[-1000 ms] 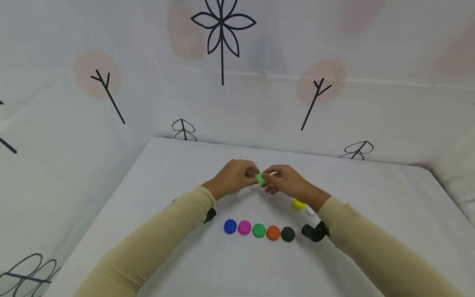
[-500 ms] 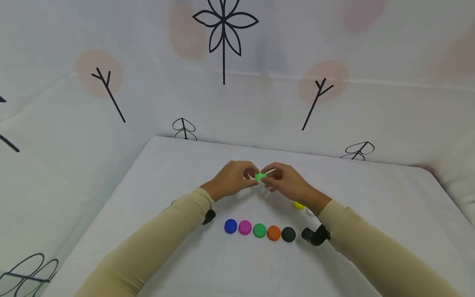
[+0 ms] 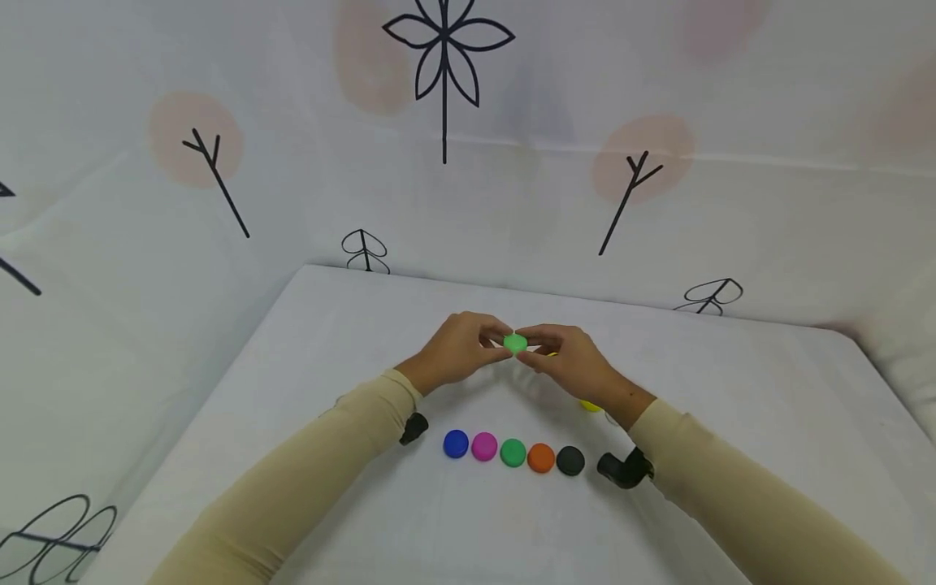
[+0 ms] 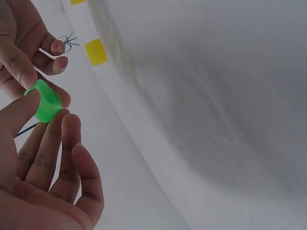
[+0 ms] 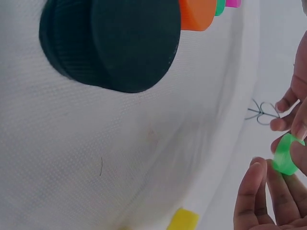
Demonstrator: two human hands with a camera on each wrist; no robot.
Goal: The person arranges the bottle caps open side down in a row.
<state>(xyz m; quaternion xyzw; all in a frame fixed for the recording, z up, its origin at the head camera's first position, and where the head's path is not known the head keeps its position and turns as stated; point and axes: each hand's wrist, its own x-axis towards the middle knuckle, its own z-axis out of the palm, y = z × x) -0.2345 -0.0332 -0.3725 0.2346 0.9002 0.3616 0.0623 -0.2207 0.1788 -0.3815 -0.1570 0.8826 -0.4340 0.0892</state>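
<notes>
A bright green bottle cap is held up over the table between both hands. My left hand pinches its left side with thumb and fingertips. From the right, my right hand pinches the same cap, thumb below and index finger above in the head view. The left wrist view shows the green cap tilted, thumbs and fingertips meeting round its rim. In the right wrist view the green cap is at the right edge, partly covered by fingers.
Nearer than the hands, a row of caps lies on the white table: blue, magenta, green, orange and black. A yellow cap shows partly behind the right wrist. A patterned cloth hangs behind.
Both hands still hold the green cap, lifted very slightly. The cap has turned and shows more of its face. A bit of yellow now shows between the right hand's fingers.
</notes>
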